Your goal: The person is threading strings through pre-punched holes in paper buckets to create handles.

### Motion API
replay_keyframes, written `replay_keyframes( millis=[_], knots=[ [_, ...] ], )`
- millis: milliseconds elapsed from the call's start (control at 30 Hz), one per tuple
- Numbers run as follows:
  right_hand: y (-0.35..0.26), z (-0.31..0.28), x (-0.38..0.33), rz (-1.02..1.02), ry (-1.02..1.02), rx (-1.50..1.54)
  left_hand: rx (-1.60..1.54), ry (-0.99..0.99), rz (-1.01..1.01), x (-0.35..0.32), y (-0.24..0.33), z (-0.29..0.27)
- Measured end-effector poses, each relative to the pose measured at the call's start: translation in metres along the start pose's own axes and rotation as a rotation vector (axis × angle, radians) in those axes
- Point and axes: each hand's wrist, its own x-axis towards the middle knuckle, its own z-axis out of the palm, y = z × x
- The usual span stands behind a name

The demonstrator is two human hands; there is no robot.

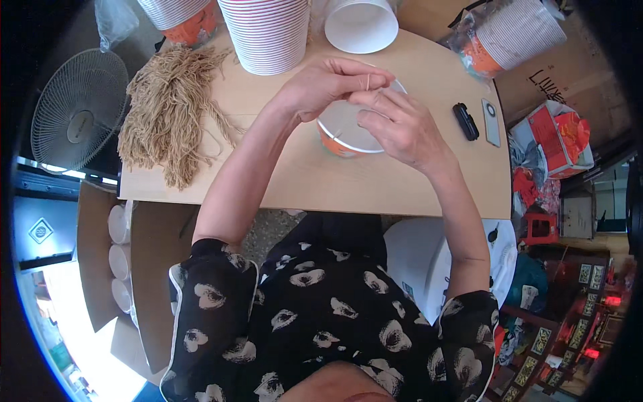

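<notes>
A paper bucket [326, 143], white inside and orange outside, stands upright on the table under my hands. A short strand of tan cord [368, 82] shows between my fingertips, above the bucket. My left hand [320, 87] is closed in a pinch on this cord, its fingers pointing right. Close against it, my right hand [404, 126] has its fingers curled and pinched at the cord too; its grip is partly hidden. Another light bit of cord [337, 133] shows at the bucket's left rim. My hands hide the bucket's far side.
On the wooden table [321, 191] lies a bundle of tan cords [171, 114] at left. A tall stack of white buckets [264, 33], a tipped bucket [362, 27] and a bagged stack [519, 37] stand behind. A black object [465, 121] and phone [491, 122] lie right. A fan [80, 110] stands left.
</notes>
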Motion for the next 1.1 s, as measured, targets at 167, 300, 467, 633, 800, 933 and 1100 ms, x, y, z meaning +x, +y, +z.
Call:
replay_keyframes(
  millis=[167,300,467,633,800,933,1100],
  knots=[
    [0.000,0.022,-0.013,0.172,0.047,0.273,0.493,0.098,0.160,-0.003,0.004,0.002],
    [-0.010,0.028,-0.015,0.388,0.193,0.459,0.882,0.355,0.320,-0.034,0.006,0.003],
    [-0.023,0.031,-0.006,0.445,0.213,0.515,0.977,0.303,0.338,-0.044,0.002,0.013],
    [-0.028,0.031,0.001,0.487,0.236,0.471,1.052,0.040,0.111,-0.042,0.010,0.009],
    [-0.018,0.023,-0.006,0.569,0.105,0.509,0.960,-0.073,0.035,-0.050,0.015,-0.003],
    [-0.015,0.008,-0.006,0.797,-0.022,0.839,0.888,-0.124,-0.072,-0.052,0.021,-0.011],
    [-0.017,-0.006,-0.008,0.928,0.019,1.117,0.901,-0.118,-0.158,-0.049,0.027,-0.011]
  ],
)
